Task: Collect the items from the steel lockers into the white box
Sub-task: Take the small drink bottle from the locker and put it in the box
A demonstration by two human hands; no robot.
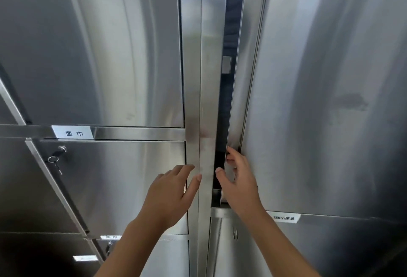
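Steel lockers [88,56] fill the view, and a key [53,159] hangs in a lower left door's lock. The left hand [171,195] is open, its straight fingertips against the middle post [207,78]. The right hand [240,179] grips the edge of the right door [330,100], which stands slightly ajar over a dark gap [223,105].

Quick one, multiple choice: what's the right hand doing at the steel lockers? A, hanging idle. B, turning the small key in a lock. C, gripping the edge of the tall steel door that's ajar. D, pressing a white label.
C: the right hand curls thumb and fingers round the edge of the tall steel door, a dark gap showing beside it.
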